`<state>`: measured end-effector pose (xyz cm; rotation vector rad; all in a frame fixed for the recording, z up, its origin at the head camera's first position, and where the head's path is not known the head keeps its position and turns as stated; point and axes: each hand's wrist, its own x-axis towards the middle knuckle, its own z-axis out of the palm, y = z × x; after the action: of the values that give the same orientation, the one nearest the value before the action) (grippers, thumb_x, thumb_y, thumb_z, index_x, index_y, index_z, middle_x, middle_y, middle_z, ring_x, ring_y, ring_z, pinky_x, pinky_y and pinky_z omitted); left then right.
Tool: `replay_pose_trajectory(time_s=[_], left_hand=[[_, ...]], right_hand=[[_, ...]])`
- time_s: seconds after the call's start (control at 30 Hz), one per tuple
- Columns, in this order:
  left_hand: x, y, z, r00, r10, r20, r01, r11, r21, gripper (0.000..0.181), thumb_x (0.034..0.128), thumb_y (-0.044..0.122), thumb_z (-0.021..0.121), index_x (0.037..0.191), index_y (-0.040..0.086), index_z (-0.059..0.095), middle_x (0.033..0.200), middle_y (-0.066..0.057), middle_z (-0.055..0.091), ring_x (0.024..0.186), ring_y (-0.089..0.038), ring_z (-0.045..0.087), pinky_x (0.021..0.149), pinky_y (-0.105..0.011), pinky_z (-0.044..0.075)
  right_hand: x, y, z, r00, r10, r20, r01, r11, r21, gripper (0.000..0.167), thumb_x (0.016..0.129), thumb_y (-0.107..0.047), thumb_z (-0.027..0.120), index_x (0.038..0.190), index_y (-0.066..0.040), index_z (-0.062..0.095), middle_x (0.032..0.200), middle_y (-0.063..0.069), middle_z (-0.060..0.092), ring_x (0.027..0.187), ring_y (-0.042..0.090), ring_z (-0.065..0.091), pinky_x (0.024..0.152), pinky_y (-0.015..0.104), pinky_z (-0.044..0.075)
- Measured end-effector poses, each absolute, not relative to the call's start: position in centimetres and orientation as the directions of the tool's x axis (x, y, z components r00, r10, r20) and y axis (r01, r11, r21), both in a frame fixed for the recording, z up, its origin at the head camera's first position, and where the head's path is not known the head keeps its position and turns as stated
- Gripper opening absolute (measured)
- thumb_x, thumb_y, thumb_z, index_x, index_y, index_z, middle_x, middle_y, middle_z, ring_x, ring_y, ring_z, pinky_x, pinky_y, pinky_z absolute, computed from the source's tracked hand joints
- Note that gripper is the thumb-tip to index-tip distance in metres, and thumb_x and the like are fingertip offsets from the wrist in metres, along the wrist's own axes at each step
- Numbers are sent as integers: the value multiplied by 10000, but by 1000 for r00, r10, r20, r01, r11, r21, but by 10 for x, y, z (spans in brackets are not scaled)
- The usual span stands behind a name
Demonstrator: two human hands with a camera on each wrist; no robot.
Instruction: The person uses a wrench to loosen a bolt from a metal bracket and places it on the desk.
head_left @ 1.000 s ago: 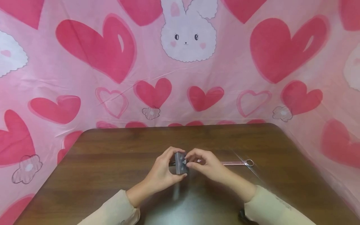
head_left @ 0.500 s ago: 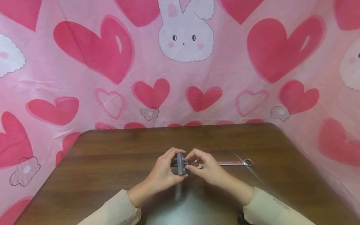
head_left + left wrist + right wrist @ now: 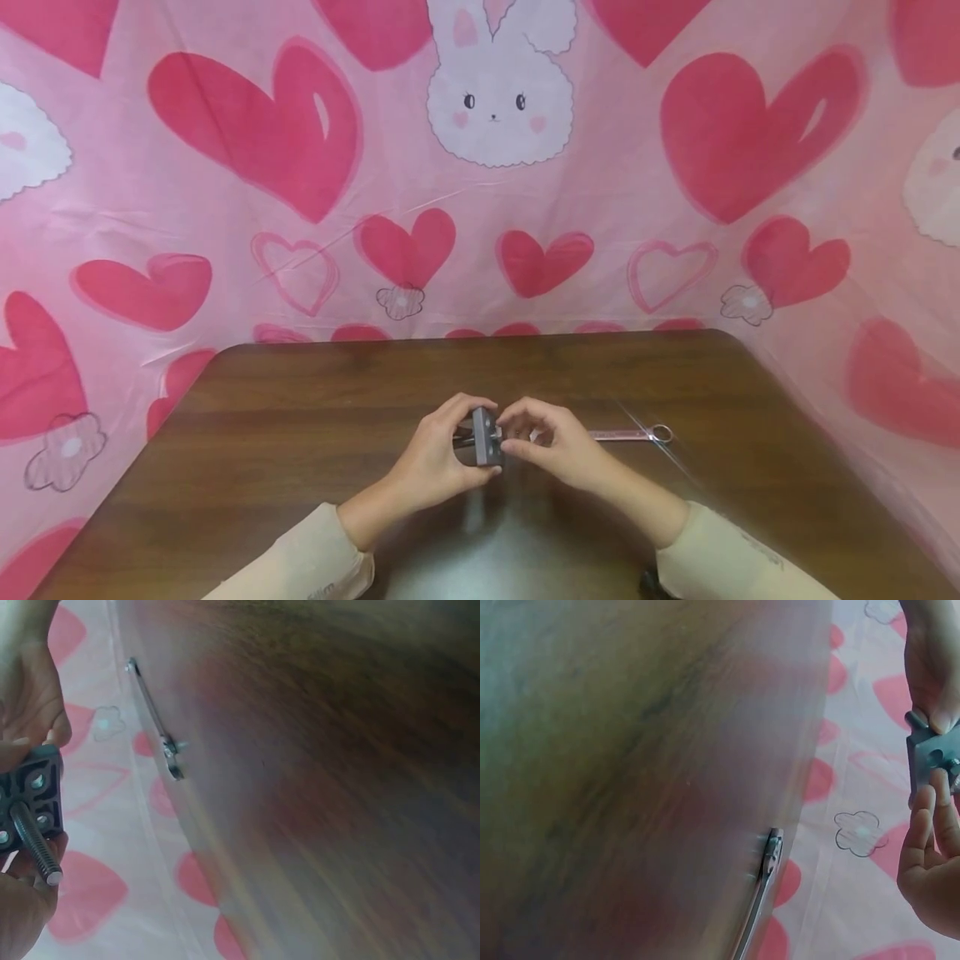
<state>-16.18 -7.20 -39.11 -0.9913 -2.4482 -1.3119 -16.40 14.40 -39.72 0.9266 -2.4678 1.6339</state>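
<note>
My left hand (image 3: 433, 454) grips a dark grey square block (image 3: 488, 437) by its top and bottom edges, holding it upright above the table. In the left wrist view a threaded bolt (image 3: 35, 844) sticks out of the ribbed side of the block (image 3: 49, 782). At the block's other face, my right hand (image 3: 558, 442) has thumb and fingertips bent around a small metal part, mostly hidden by the fingers. The right wrist view shows the fingers of my right hand (image 3: 930, 862) against the block's flat face (image 3: 922, 754).
Behind the right hand a metal wrench (image 3: 622, 435) lies on the brown wooden table (image 3: 337, 392), its ring end to the right. A pink curtain with hearts and a rabbit (image 3: 498, 108) hangs behind. A small dark object (image 3: 651, 582) shows by the right sleeve.
The block has turned slightly in my left hand and shifted a little to the right. The right fingers have changed their position slightly at its face.
</note>
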Motion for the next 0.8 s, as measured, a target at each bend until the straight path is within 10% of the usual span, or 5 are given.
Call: replay_pose_trajectory(time_s=[0.4,0.8], left_hand=[[-160,-70,-391,-736,491,466,662,381,645,669,631,87,911,1219,111,593,1099,-30,634,962,-131,650,861,-323,593],[-156,-70,-388,-729,491,476,676,408,614,669,626,96,918,1206,161,591,1070,30,608,937,-102,629,828,-278,574]], right_hand=[[-161,135,-399,-849,-438,297,-394,149,-907,119,961,-91,634,1034,3,639,940,215,668,748,193,681,708,358,621],[-156,137,-401,-802,-428,416,-529,186,-828,227,845,0,735,1028,-95,641,912,84,611,790,62,557,634,245,541]])
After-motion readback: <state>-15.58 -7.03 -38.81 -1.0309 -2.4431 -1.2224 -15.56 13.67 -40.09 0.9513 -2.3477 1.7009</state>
